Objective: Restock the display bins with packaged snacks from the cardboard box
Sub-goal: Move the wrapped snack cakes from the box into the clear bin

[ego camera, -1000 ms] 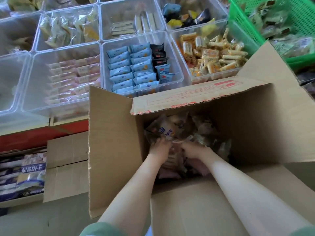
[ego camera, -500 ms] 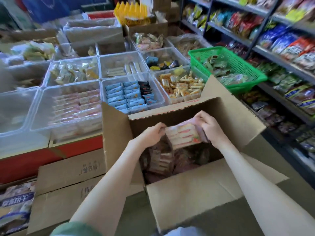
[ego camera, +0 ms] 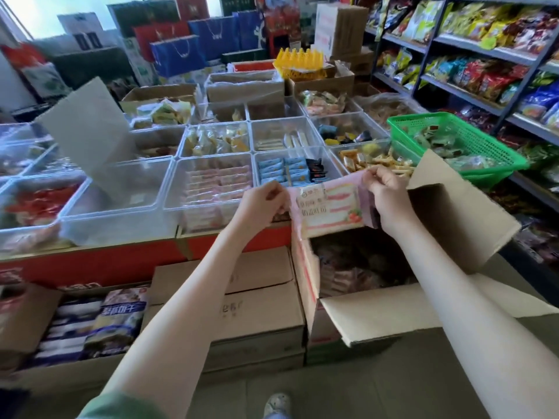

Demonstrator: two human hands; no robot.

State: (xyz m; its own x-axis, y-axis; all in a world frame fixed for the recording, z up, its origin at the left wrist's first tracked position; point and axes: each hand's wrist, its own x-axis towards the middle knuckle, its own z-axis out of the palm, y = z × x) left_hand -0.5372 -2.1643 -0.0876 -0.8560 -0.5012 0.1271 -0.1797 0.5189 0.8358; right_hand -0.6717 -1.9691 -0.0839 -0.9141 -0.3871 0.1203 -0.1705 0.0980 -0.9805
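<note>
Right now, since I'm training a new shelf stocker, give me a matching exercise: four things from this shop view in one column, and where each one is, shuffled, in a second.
Things
1. pink packet stack
2. blue packets
3. green basket
4. cardboard box

Places
A. at the right, beside the wall shelves
B. flaps open, under the hands
C. gripped between the left hand and the right hand
D. in a clear bin beyond the hands

Pairs: 1-C, 2-D, 3-A, 4-B
</note>
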